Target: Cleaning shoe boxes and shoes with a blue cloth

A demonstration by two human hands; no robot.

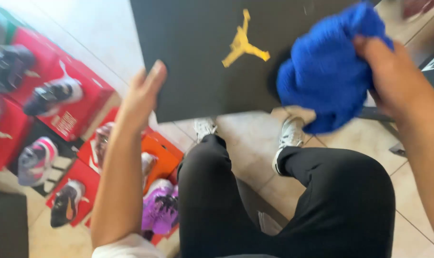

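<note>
The person's legs in black trousers (283, 200) fill the near foreground, with white sneakers (291, 134) on the tiled floor (245, 138). The left hand (143, 95) steadies the left edge of a large black box lid (202, 52), its fingers straight and spread flat against it. The right hand (393, 76) holds a bunched blue cloth (326, 71), fingers closed around it, pressed on the lid's right side. Farther left, red shoe boxes (78, 110) carry displayed sneakers (52, 95).

Head camera, steep downward, close over lap.
</note>
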